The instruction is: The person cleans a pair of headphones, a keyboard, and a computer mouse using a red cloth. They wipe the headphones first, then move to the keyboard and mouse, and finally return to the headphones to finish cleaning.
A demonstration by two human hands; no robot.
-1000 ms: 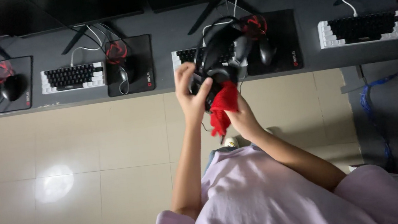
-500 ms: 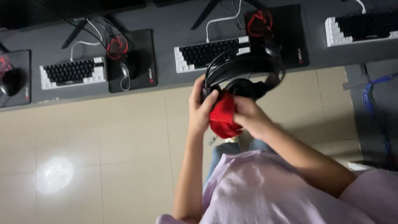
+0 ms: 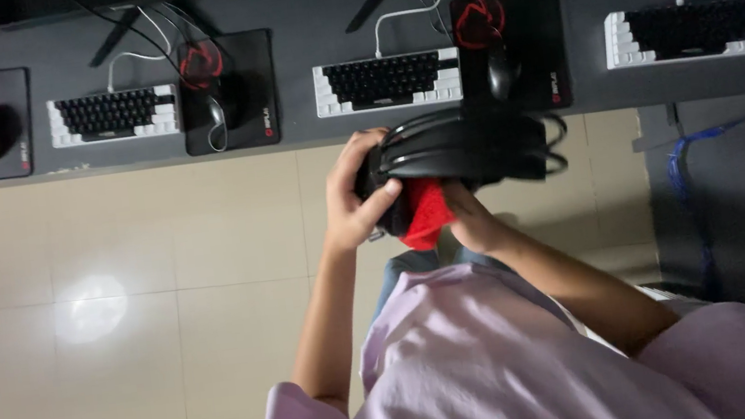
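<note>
A black headset [image 3: 469, 145] with a wide band is held in front of me, just below the desk's edge. My left hand [image 3: 354, 197] grips its left earcup, thumb across the front. My right hand [image 3: 471, 221] is under the headset and holds a red cloth [image 3: 423, 213] pressed against the same earcup. The right earcup is mostly hidden behind the band. I wear a pale lilac shirt.
A long dark desk [image 3: 306, 132] runs along the top with three black-and-white keyboards [image 3: 387, 82], black mouse pads [image 3: 521, 30], mice [image 3: 502, 72] and cables. Beige tiled floor [image 3: 118, 298] lies below. A blue cable [image 3: 685, 171] hangs at the right by a dark panel.
The headset came off the desk toward me and turned so its band lies level. Both hands stayed on it, the red cloth now tucked under the left earcup.
</note>
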